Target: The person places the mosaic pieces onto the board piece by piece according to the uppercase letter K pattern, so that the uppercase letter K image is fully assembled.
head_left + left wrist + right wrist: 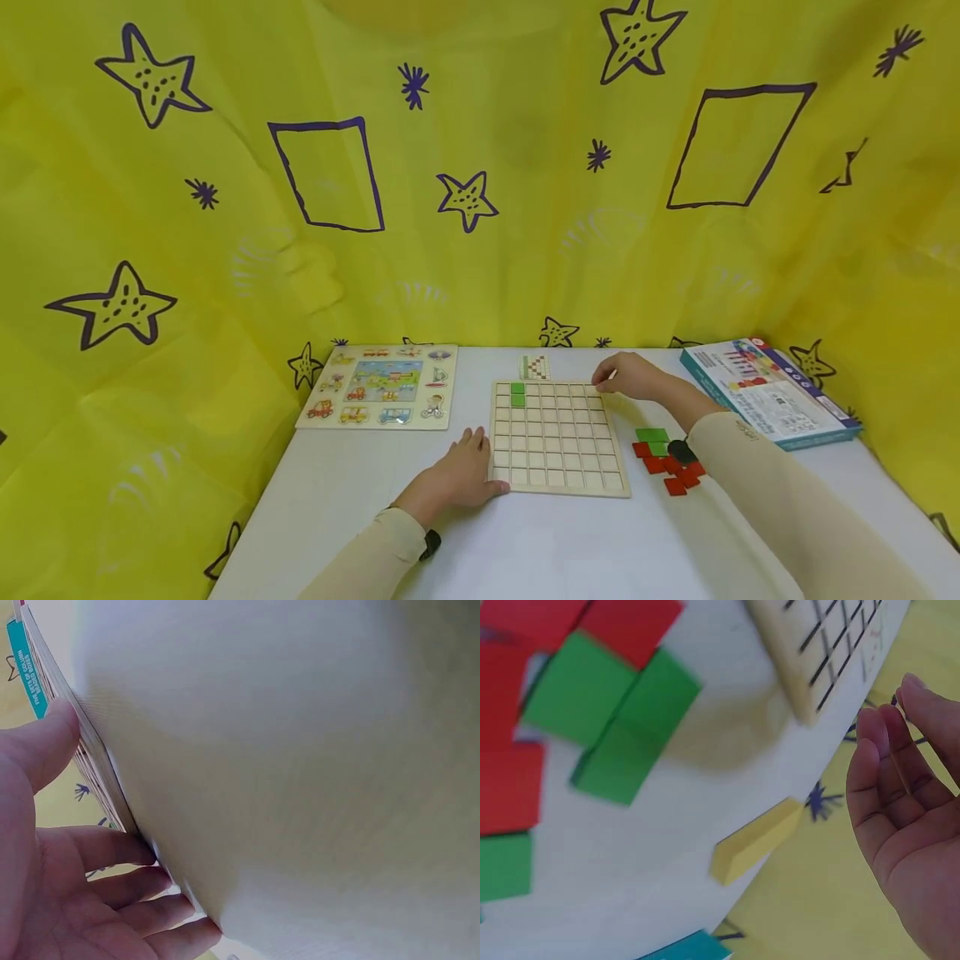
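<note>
Your left hand (pixel 456 477) lies flat, fingers straight, against the near-left corner of the wooden grid board (pixel 557 437); your right hand (pixel 628 375) hovers relaxed and empty over its far-right corner. Two green tiles (pixel 517 394) sit in the board, and loose red and green tiles (pixel 663 458) lie just right on the white table (pixel 525 542), with yellow star cloth (pixel 465 167) behind.

The left hand (pixel 459 475) lay flat, fingers straight — palm down. The right hand (pixel 628 377) reached forward, fingers loosely bent — holding nothing.

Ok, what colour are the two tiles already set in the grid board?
Green. The two tiles sit stacked near the grid board top-left corner; head view shows it best.
</note>
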`<action>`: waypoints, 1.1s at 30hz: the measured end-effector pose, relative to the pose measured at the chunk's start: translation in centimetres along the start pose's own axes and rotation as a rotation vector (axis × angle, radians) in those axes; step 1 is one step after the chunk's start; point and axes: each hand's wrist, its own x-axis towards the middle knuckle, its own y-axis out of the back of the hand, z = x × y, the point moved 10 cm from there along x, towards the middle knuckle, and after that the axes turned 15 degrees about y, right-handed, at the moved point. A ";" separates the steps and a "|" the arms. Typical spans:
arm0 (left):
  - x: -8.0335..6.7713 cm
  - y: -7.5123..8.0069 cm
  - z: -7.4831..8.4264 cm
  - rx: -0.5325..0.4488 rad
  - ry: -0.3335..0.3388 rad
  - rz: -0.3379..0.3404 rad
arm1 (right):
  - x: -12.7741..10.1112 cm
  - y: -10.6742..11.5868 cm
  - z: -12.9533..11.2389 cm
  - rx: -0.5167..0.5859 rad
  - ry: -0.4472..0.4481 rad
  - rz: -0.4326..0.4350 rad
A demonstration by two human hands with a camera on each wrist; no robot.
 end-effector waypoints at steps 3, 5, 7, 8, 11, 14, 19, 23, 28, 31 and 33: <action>0.0 0.2 0.1 0.004 -0.010 0.001 | -1.6 0.2 1.5 0.002 -0.052 -0.024; -0.1 0.1 0.1 0.004 -0.014 0.000 | -2.7 0.2 2.3 -0.008 -0.081 -0.043; -0.1 0.1 0.1 0.007 -0.016 0.003 | -3.7 0.3 2.7 -0.008 -0.093 -0.057; -0.1 0.1 0.1 0.007 -0.017 0.005 | -4.2 0.3 2.9 -0.003 -0.103 -0.060; -0.2 0.3 0.2 0.011 -0.018 0.011 | -5.5 0.6 3.4 0.018 -0.124 -0.064; -0.3 0.5 0.2 0.008 -0.019 0.013 | -6.8 0.5 3.9 0.042 -0.154 -0.073; -0.3 0.4 0.3 0.014 -0.020 0.009 | -8.6 -0.2 4.6 0.097 -0.200 -0.085; -0.1 0.3 0.3 0.022 -0.023 0.014 | -9.6 -1.1 5.0 0.144 -0.243 -0.087; -0.1 0.2 0.2 0.021 -0.023 0.020 | -10.1 -1.6 5.3 0.159 -0.286 -0.089; -0.1 0.3 0.2 0.014 -0.028 0.021 | -10.4 -1.8 5.3 0.164 -0.299 -0.089; -0.2 0.2 0.2 0.012 -0.032 0.021 | -10.4 -1.8 5.3 0.157 -0.297 -0.091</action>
